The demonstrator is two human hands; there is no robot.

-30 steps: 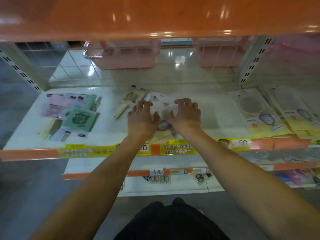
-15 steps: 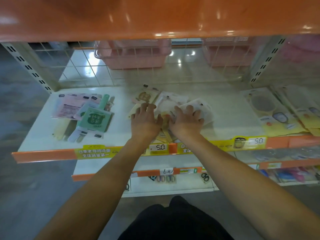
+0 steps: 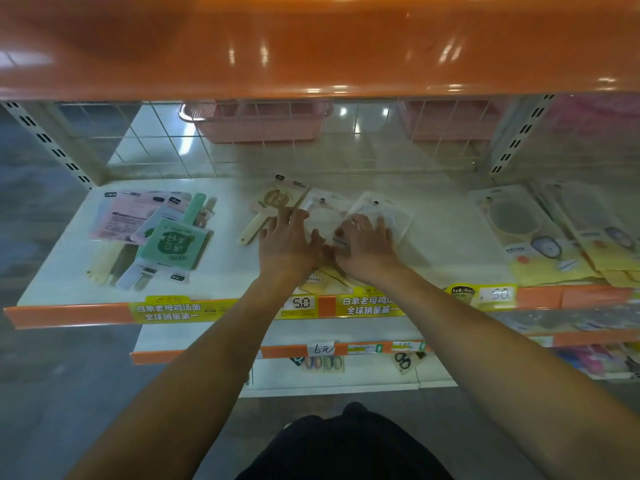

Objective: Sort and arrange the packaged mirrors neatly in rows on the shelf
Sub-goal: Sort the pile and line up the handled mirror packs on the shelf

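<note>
Both hands have slid deeper since earlier; left hand [image 3: 289, 242] and right hand [image 3: 365, 245] lie flat, fingers spread, on clear mirror packets [image 3: 381, 211] mid-shelf [image 3: 69, 271], beyond the price strip [image 3: 301, 303]. Light, slippery, fragile; hold edges.

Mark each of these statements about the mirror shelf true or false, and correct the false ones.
1. Both hands rest on packets in the middle of the shelf. True: the left hand and right hand lie flat on clear packets.
2. The green mirror lies to the right of the hands. False: it lies to their left.
3. The yellow packets lie at the right. True.
4. The visible price tag reads 9.0. False: it reads 5.0.
</note>
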